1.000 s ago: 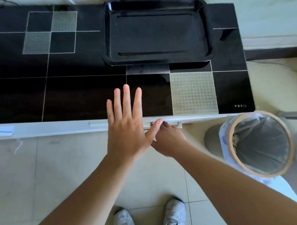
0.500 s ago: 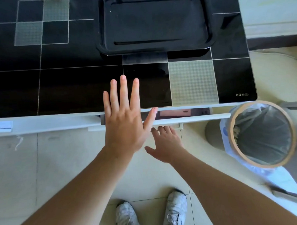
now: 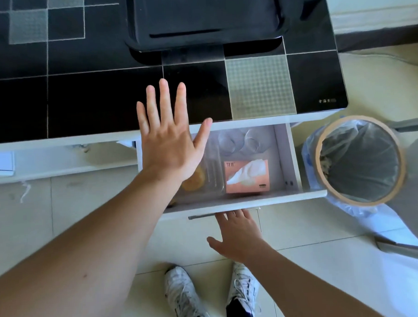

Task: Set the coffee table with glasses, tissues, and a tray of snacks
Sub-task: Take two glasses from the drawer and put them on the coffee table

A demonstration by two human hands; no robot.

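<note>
The coffee table (image 3: 92, 98) has a black glass top, and a black tray (image 3: 206, 17) lies on it at the back. A white drawer (image 3: 288, 198) under the top stands pulled out. Inside it lie two clear glasses (image 3: 241, 142), a pink tissue pack (image 3: 247, 176) and a clear snack box (image 3: 204, 180) with yellow pieces, partly hidden by my left arm. My left hand (image 3: 169, 145) is flat with fingers spread over the table's front edge. My right hand (image 3: 237, 236) hooks its fingertips over the drawer handle (image 3: 201, 216).
A round waste bin (image 3: 359, 161) with a plastic liner stands right of the drawer, close to its corner. My white shoes (image 3: 185, 296) are on the tiled floor directly below the drawer front. A white shelf (image 3: 59, 162) runs under the table to the left.
My right hand has pulled the drawer from nearly closed to wide out, revealing the glasses, tissues and snack box. My left hand has stayed flat over the table edge.
</note>
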